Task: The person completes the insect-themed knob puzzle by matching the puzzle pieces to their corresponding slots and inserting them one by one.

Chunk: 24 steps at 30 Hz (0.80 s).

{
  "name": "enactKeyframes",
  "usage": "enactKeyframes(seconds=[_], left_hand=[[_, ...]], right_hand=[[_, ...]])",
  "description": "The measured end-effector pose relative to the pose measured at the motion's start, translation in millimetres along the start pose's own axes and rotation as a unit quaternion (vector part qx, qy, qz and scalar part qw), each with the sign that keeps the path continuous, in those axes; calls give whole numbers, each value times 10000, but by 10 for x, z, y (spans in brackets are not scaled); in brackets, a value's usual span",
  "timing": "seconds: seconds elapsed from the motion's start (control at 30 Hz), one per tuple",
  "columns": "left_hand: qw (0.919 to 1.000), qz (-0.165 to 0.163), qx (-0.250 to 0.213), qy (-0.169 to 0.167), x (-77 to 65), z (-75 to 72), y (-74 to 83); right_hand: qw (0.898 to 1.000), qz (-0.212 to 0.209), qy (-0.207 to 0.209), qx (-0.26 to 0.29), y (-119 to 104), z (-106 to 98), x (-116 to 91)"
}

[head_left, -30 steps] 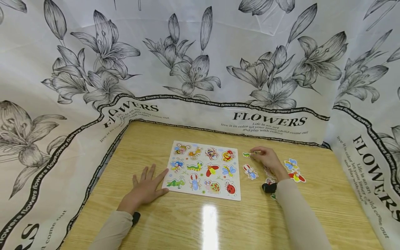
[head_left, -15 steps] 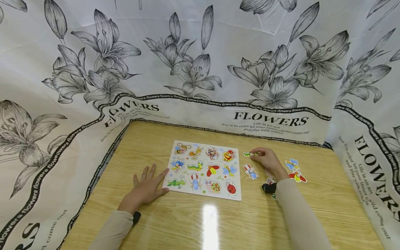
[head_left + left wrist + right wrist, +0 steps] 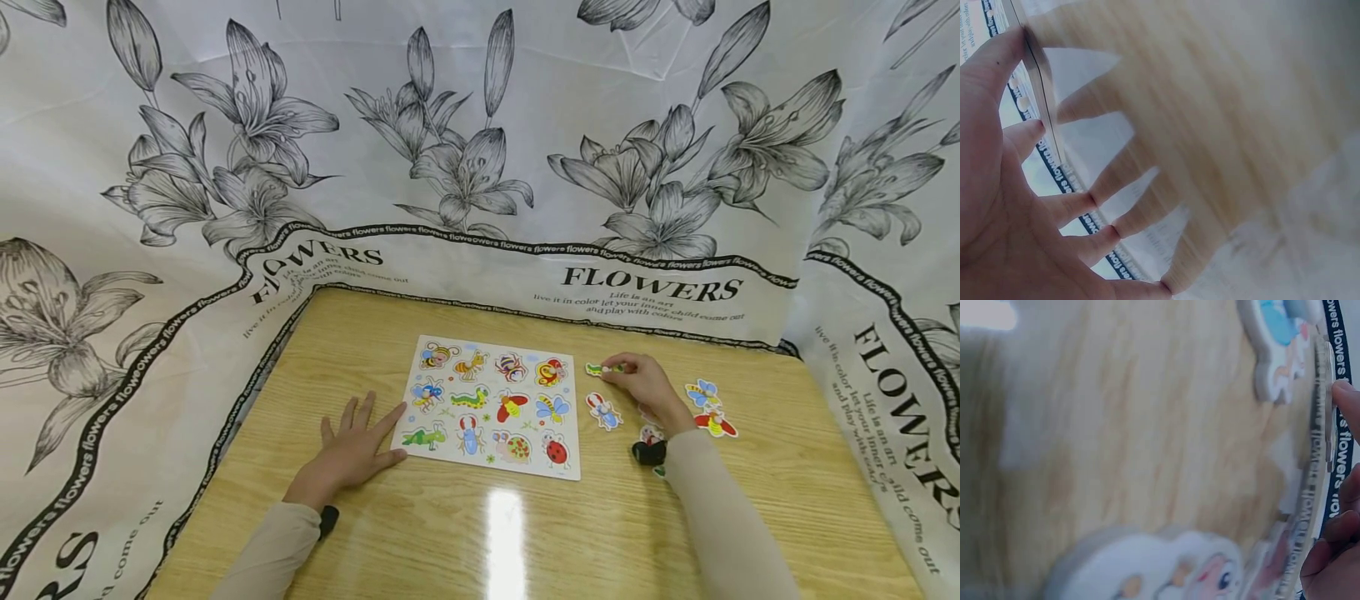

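Note:
My left hand (image 3: 351,448) lies with fingers spread on the wooden table, thumb and index tip right at the left edge of the insect puzzle board (image 3: 487,465). In the left wrist view the fingertips (image 3: 1035,128) rest on the glossy tabletop beside the board's side (image 3: 1040,81). To the right of the board, my right hand (image 3: 648,390) pinches a small green caterpillar puzzle piece (image 3: 593,368) between thumb and fingers. The right wrist view shows a thin piece edge-on (image 3: 1330,419) at a fingertip. A blue beetle piece (image 3: 603,412) lies just in front of that hand.
A blue-winged insect piece (image 3: 702,393) and a red-winged one (image 3: 716,422) lie right of the right hand. More pieces, one with a ladybug-like face (image 3: 651,435) and a green one (image 3: 660,472), are partly hidden under the right wrist. Flower-printed cloth (image 3: 450,267) walls the table.

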<state>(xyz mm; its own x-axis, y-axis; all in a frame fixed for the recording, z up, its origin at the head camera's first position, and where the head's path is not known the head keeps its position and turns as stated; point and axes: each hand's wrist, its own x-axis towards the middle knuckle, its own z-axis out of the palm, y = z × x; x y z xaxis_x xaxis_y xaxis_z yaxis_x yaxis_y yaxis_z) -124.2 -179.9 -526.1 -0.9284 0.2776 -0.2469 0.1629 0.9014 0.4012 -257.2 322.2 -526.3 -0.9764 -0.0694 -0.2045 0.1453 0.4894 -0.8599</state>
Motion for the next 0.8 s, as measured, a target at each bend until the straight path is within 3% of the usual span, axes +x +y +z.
enactKeyframes(seconds=[0.23, 0.43, 0.8], left_hand=[[10000, -27, 70, 24, 14, 17, -8], [10000, -32, 9, 25, 4, 1, 7], [10000, -26, -18, 22, -23, -32, 41]], right_hand=[[9966, -604, 68, -558, -152, 54, -42], [9875, -1042, 187, -1166, -251, 146, -72], [9882, -1124, -161, -1030, -441, 445, -182]])
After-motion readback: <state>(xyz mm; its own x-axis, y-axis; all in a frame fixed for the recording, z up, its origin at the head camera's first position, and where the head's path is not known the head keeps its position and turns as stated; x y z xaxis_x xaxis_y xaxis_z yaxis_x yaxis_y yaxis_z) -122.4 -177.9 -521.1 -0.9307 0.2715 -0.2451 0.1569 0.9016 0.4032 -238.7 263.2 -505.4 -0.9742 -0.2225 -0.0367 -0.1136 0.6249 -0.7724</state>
